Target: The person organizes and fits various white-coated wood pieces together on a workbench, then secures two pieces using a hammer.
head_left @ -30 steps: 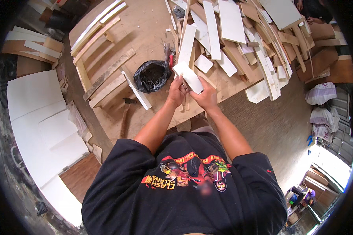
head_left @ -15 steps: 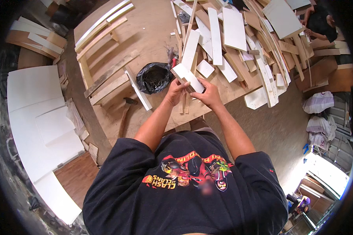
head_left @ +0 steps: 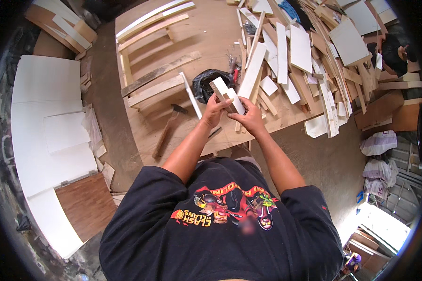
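My left hand (head_left: pixel 215 109) is closed around a short wooden block with a white face (head_left: pixel 220 87). A second white-faced wood piece (head_left: pixel 236 99) lies against it, offset toward my right hand (head_left: pixel 249 117), whose fingers grip its near end. Both pieces are held together above the near edge of the wooden worktable (head_left: pixel 173 140). Just beyond my left hand sits an open black plastic bag (head_left: pixel 202 84); the held block hides part of it. To the left a hammer (head_left: pixel 166 129) with a wooden handle rests on the table.
A wooden frame (head_left: pixel 162 63) lies at the table's far left. White and bare wood offcuts (head_left: pixel 301 47) are heaped on the right. White panels (head_left: pixel 49 112) lie on the floor at left. Another person (head_left: pixel 393 56) is at the far right, near white sacks (head_left: pixel 379 143).
The view has shifted, so the table appears farther right. Held wood that looked like one white block now shows as two staggered pieces. Both hands keep their grip.
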A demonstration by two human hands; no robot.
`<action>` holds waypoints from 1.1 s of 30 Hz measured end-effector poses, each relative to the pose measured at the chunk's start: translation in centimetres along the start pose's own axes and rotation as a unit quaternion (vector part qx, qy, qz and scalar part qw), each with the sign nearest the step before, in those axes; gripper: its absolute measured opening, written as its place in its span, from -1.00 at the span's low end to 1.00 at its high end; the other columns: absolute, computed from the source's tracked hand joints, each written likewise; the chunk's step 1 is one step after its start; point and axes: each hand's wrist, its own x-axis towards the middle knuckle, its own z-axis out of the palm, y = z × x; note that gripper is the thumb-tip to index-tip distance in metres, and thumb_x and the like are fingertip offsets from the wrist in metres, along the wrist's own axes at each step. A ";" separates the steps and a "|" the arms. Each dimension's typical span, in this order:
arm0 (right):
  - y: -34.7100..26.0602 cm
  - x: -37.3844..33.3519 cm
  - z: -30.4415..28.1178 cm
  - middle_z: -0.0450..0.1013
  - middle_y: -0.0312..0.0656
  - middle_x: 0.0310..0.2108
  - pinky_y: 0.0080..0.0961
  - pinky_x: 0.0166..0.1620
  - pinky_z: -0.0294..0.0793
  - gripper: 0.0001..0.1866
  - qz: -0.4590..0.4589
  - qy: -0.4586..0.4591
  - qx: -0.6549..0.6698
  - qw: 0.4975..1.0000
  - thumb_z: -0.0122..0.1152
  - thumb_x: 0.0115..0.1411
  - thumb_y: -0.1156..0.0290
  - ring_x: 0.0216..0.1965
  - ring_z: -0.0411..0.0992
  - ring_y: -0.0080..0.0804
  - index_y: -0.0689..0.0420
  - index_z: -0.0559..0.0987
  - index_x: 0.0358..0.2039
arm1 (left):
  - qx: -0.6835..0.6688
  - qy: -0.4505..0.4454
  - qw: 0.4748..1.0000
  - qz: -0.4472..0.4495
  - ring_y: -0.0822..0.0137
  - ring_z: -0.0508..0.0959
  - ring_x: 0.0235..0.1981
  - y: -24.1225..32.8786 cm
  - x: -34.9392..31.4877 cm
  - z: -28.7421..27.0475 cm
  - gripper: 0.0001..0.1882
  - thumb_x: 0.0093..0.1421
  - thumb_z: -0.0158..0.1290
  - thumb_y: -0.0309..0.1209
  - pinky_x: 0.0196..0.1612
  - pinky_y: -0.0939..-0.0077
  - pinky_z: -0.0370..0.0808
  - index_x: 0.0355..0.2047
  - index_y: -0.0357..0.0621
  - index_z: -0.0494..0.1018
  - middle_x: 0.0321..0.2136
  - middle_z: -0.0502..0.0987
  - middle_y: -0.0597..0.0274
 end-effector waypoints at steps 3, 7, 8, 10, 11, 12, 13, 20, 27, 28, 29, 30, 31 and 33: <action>-0.1 -1.0 2.8 0.55 -0.08 -0.11 -0.46 -0.02 0.49 -0.27 -0.020 0.017 0.020 0.999 0.55 -0.11 0.35 -0.10 0.52 -0.41 0.32 0.46 0.08 | 0.032 0.011 0.999 0.009 0.33 0.54 -0.09 1.3 -2.2 -1.2 -0.49 0.09 0.30 -0.34 0.04 0.30 0.48 0.01 -0.18 0.37 -0.14 0.52 0.24; 0.0 -2.3 6.1 0.55 -0.12 -0.13 -0.50 -0.03 0.49 -0.34 -0.003 0.005 0.058 0.998 0.52 -0.07 0.45 -0.12 0.51 -0.45 0.31 0.46 0.07 | 0.052 0.017 0.998 0.017 0.35 0.53 -0.10 2.6 -5.1 -2.8 -0.49 0.09 0.29 -0.33 0.02 0.33 0.47 0.01 -0.18 0.37 -0.13 0.53 0.24; -0.1 -2.7 6.9 0.55 -0.12 -0.13 -0.50 -0.03 0.49 -0.34 -0.006 0.001 0.057 0.998 0.52 -0.07 0.45 -0.12 0.51 -0.45 0.31 0.46 0.07 | 0.061 0.020 0.998 0.019 0.35 0.54 -0.10 3.0 -5.8 -3.2 -0.49 0.09 0.29 -0.33 0.02 0.33 0.47 0.01 -0.18 0.37 -0.13 0.53 0.24; -0.3 -3.3 8.1 0.56 -0.11 -0.17 -0.46 -0.07 0.49 -0.30 -0.008 0.011 0.087 0.996 0.56 -0.14 0.30 -0.16 0.52 -0.42 0.27 0.51 0.04 | 0.063 0.021 0.997 0.024 0.34 0.54 -0.10 3.1 -6.7 -4.5 -0.49 0.10 0.28 -0.34 0.01 0.33 0.48 0.01 -0.20 0.37 -0.12 0.53 0.22; -0.4 -3.5 8.6 0.56 -0.11 -0.17 -0.46 -0.07 0.49 -0.30 -0.011 0.008 0.087 0.996 0.56 -0.14 0.30 -0.16 0.52 -0.42 0.27 0.51 0.04 | 0.059 0.018 0.998 0.028 0.33 0.55 -0.10 3.2 -7.3 -4.8 -0.50 0.11 0.28 -0.35 0.01 0.33 0.48 0.01 -0.21 0.36 -0.12 0.53 0.21; -0.6 -3.7 8.9 0.56 -0.11 -0.16 -0.46 -0.07 0.49 -0.29 -0.015 0.003 0.083 0.996 0.56 -0.13 0.30 -0.16 0.52 -0.41 0.27 0.51 0.04 | 0.055 0.015 0.998 0.032 0.32 0.55 -0.10 3.4 -7.8 -5.0 -0.50 0.12 0.27 -0.36 0.01 0.33 0.49 0.02 -0.22 0.36 -0.12 0.53 0.20; -0.7 -3.9 9.1 0.56 -0.10 -0.15 -0.46 -0.07 0.49 -0.29 -0.019 -0.003 0.078 0.997 0.56 -0.13 0.29 -0.15 0.52 -0.41 0.27 0.50 0.05 | 0.055 0.017 0.998 0.036 0.32 0.55 -0.10 3.5 -8.2 -5.0 -0.50 0.12 0.27 -0.36 0.01 0.33 0.49 0.02 -0.22 0.36 -0.12 0.53 0.20; -1.0 -5.4 8.8 0.56 -0.08 -0.14 -0.46 -0.04 0.49 -0.29 -0.035 -0.031 0.064 0.997 0.56 -0.11 0.26 -0.15 0.52 -0.39 0.29 0.49 0.04 | 0.043 0.035 0.996 0.072 0.39 0.58 -0.19 3.1 -10.2 -3.7 -0.50 0.08 0.30 -0.37 -0.09 0.42 0.52 -0.02 -0.19 0.38 -0.19 0.56 0.24; 1.2 -8.8 7.0 0.56 -0.03 -0.14 -0.44 -0.05 0.51 -0.33 -0.013 -0.031 0.064 0.997 0.55 -0.09 0.28 -0.14 0.53 -0.37 0.32 0.50 0.00 | 0.037 0.046 0.998 0.025 0.34 0.57 -0.13 -1.0 -12.5 -3.2 -0.51 0.11 0.27 -0.37 -0.07 0.35 0.53 0.01 -0.18 0.37 -0.12 0.54 0.20; 1.9 -9.3 6.8 0.56 -0.03 -0.14 -0.43 -0.06 0.51 -0.33 -0.007 -0.035 0.060 0.998 0.55 -0.09 0.28 -0.14 0.54 -0.37 0.32 0.50 0.00 | 0.039 0.047 0.998 0.024 0.34 0.57 -0.13 -1.5 -12.9 -2.8 -0.51 0.11 0.27 -0.37 -0.07 0.35 0.53 0.01 -0.18 0.37 -0.12 0.54 0.20; 2.6 -9.8 6.5 0.57 -0.03 -0.16 -0.43 -0.07 0.52 -0.33 0.000 -0.034 0.061 0.998 0.55 -0.10 0.28 -0.15 0.55 -0.36 0.32 0.51 0.00 | 0.060 0.057 0.996 0.012 0.33 0.56 -0.11 -2.1 -13.5 -2.3 -0.52 0.12 0.27 -0.36 -0.06 0.34 0.53 0.02 -0.17 0.37 -0.11 0.53 0.20; 3.1 -10.4 6.3 0.57 -0.03 -0.16 -0.43 -0.07 0.52 -0.33 0.000 -0.036 0.064 0.997 0.55 -0.10 0.28 -0.15 0.55 -0.36 0.32 0.51 0.00 | 0.081 0.068 0.994 0.001 0.32 0.55 -0.10 -2.5 -14.1 -2.0 -0.52 0.13 0.26 -0.35 -0.06 0.33 0.53 0.02 -0.17 0.37 -0.10 0.53 0.20; 3.4 -11.0 6.3 0.57 -0.03 -0.16 -0.43 -0.07 0.52 -0.32 0.012 -0.036 0.053 0.998 0.55 -0.10 0.26 -0.15 0.55 -0.35 0.32 0.51 0.00 | 0.092 0.077 0.993 0.004 0.31 0.55 -0.09 -3.0 -14.6 -1.8 -0.51 0.14 0.27 -0.33 -0.05 0.31 0.53 0.03 -0.16 0.37 -0.10 0.52 0.20; 4.1 -11.7 6.4 0.57 -0.02 -0.17 -0.43 -0.07 0.52 -0.32 0.023 -0.042 0.044 0.998 0.56 -0.11 0.25 -0.15 0.55 -0.34 0.31 0.51 -0.01 | 0.099 0.098 0.990 -0.004 0.31 0.55 -0.09 -3.6 -15.7 -1.7 -0.51 0.15 0.26 -0.32 -0.05 0.31 0.54 0.04 -0.16 0.38 -0.10 0.52 0.20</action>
